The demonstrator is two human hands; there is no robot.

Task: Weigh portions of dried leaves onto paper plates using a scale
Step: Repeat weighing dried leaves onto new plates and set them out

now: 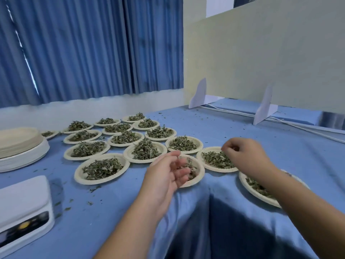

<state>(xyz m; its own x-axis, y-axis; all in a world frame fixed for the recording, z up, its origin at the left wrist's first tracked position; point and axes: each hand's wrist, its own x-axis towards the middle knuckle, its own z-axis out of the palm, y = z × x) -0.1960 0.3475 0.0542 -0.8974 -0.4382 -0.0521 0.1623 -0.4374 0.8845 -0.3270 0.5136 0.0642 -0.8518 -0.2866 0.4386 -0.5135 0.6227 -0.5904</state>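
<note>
Several paper plates heaped with dried green leaves cover the blue tablecloth. My left hand is cupped, palm up, over the front plate, and a few dried leaves lie in its curled fingers. My right hand hovers over the neighbouring plate, fingers curled with thumb and fingertips pinched together; whether leaves sit between them is unclear. My right forearm crosses another filled plate at the table's edge. A white scale stands at the near left with nothing on its platform.
A tall stack of unused paper plates sits at the left. Loose leaf crumbs litter the cloth. A beige divider board on white feet stands at the back right, with white cables along it. The table corner drops off between my arms.
</note>
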